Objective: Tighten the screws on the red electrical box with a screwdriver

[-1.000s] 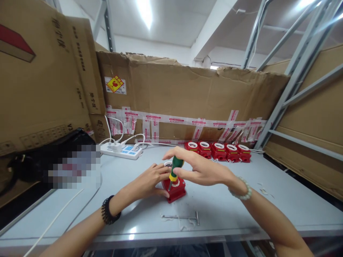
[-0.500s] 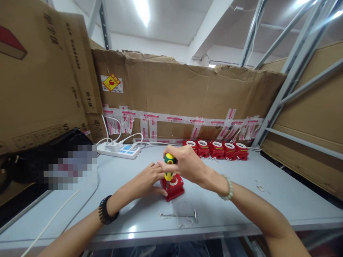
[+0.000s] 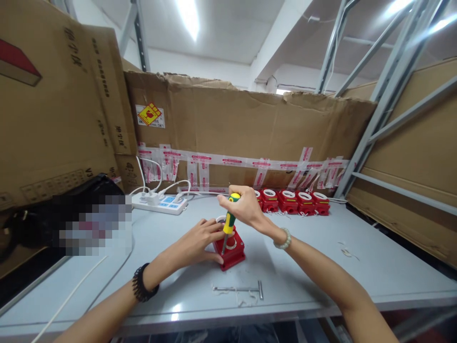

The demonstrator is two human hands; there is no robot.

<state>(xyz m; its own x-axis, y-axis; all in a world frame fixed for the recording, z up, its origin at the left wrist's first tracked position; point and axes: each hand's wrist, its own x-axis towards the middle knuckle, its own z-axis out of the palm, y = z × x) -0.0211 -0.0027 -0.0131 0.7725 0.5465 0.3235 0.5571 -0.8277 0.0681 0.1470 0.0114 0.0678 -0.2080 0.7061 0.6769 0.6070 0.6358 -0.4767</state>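
A red square box with a round pale ring on top [image 3: 233, 257] sits on the table in front of me. My left hand [image 3: 203, 240] grips its left side, thumb at the near corner and fingers across the top. In my right hand [image 3: 246, 207] is a yellow and green screwdriver [image 3: 228, 221], tilted, its tip down at the near left corner of the box lid. Whether the tip sits in a screw is too small to tell. Nearer to me lies a metal T-handle wrench [image 3: 243, 289] with white string by it.
Several similar red boxes [image 3: 288, 202] stand in a row at the back right. A white power strip [image 3: 160, 204] with plugs and cables is at the back left, near a black bag [image 3: 100, 188]. Cardboard [image 3: 228, 124] walls the back. Small white scraps [image 3: 346, 252] lie to the right.
My right hand has shifted up and back, loosening around the handle, and the screwdriver now leans to the right. My left hand stays on the red box.
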